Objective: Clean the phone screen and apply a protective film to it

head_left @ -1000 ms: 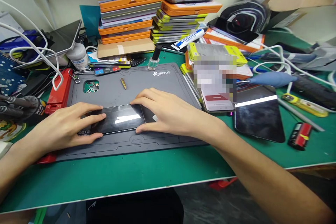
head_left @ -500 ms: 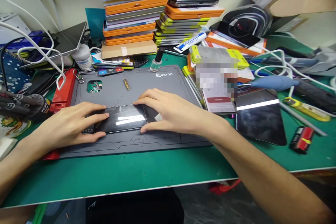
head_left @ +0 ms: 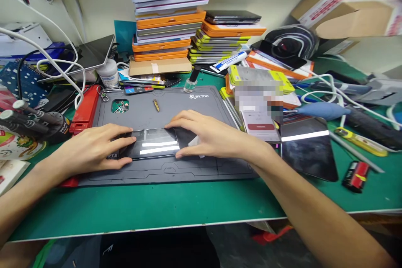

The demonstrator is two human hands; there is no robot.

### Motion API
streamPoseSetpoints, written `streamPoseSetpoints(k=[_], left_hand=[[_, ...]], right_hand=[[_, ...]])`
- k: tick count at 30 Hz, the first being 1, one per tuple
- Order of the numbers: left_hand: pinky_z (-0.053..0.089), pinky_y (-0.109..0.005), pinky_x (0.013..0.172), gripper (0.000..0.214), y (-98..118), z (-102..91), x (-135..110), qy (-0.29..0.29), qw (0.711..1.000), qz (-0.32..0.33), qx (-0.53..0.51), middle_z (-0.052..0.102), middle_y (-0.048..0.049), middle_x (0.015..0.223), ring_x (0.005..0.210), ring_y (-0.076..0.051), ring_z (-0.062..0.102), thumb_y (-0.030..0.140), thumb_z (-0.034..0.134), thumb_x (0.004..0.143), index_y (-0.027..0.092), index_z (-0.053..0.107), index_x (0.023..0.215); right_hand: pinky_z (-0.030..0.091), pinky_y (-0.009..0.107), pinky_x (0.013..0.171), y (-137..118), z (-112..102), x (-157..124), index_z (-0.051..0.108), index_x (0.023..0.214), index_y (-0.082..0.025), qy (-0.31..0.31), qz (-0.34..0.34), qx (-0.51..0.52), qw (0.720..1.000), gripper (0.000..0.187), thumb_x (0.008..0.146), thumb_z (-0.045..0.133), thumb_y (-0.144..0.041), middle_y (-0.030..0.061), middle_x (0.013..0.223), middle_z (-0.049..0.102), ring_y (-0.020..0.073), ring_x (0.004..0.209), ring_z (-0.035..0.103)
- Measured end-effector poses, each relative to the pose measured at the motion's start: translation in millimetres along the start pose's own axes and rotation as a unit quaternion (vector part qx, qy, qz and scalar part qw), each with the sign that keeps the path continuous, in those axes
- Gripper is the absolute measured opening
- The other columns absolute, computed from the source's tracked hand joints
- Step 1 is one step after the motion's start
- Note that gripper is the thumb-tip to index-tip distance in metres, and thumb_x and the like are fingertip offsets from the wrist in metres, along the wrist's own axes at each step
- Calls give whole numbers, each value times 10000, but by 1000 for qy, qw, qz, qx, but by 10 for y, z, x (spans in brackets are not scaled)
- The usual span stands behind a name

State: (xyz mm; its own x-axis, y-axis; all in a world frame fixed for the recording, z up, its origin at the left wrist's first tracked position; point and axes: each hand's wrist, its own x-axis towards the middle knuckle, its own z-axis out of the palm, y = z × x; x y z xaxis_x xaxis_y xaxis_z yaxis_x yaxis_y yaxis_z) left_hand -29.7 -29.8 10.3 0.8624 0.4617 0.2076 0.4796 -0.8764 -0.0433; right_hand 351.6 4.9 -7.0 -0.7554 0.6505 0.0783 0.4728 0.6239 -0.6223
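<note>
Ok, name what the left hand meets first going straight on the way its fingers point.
Likely the right hand, farther along the phone; depth is hard to judge.

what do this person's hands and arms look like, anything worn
The left hand and right hand are ungloved, with slim fingers; no ring, watch or bracelet shows on either. The forearms are uncovered, with no sleeve in view.
</note>
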Motion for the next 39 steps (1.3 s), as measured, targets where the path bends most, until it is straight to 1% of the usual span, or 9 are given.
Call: streamPoseSetpoints(k=[3,7,13,27,29,32,33,35,39], left_hand=[[767,-446,979,449,23,2,6,9,1000,12,20,830,-186,1437,1194,-316,865,502,587,1194,176,805,1412],[764,-440,970,429,55,-12,14,3,999,14,36,829,-189,1439,1200,-318,864,479,595,1195,167,792,1415],[741,-414,1016,398,82,-18,17,2,999,13,41,829,-179,1443,1217,-295,851,449,596,1196,169,784,1409],[757,-429,991,386,73,-41,5,5,999,9,38,838,-173,1440,1185,-300,868,449,638,1180,187,801,1412],[760,-444,988,386,62,-32,4,7,999,9,34,835,-181,1445,1189,-313,871,442,641,1176,185,807,1412],[768,-475,964,393,47,-21,5,13,999,14,26,836,-197,1434,1173,-335,879,442,643,1172,176,818,1403],[770,-487,955,401,44,-18,5,14,999,16,25,837,-202,1427,1167,-342,881,446,635,1175,169,821,1398],[775,-502,934,420,37,-13,5,17,999,23,26,841,-209,1410,1149,-352,885,455,612,1184,157,825,1389],[763,-485,1005,408,19,0,-9,14,1000,-1,-2,841,-177,1435,1193,-338,875,478,652,1162,214,834,1414]], right_hand=[[598,599,1197,5,9,1,757,1521,-269,1,-3,-2,1000,695,984,876,-693,148,1458,762,380,1368,714],[603,595,1191,5,26,-8,750,1519,-234,1,-10,-13,1000,740,985,857,-736,168,1449,763,384,1356,726],[607,614,1196,-23,49,-22,727,1532,-240,-4,7,-27,1000,763,999,816,-779,172,1468,758,394,1379,725],[639,586,1139,-33,20,16,773,1452,-247,7,-12,-19,1000,717,957,877,-756,154,1421,797,377,1323,758],[636,550,1148,-40,-35,-5,781,1458,-273,4,-7,-12,1000,664,999,832,-749,134,1432,808,362,1325,772],[623,502,1133,-21,-154,-62,803,1385,-292,36,15,-11,999,436,1138,666,-623,96,1374,839,322,1281,798],[619,496,1116,-7,-199,-86,811,1340,-289,48,26,-16,998,396,1152,633,-589,90,1334,846,314,1251,802],[621,483,1036,31,-286,-132,817,1237,-280,51,56,-31,997,388,1115,669,-618,85,1254,841,314,1175,802],[592,413,805,121,-385,-176,794,1092,-285,0,128,-39,991,516,931,840,-773,59,1127,795,290,978,767]])
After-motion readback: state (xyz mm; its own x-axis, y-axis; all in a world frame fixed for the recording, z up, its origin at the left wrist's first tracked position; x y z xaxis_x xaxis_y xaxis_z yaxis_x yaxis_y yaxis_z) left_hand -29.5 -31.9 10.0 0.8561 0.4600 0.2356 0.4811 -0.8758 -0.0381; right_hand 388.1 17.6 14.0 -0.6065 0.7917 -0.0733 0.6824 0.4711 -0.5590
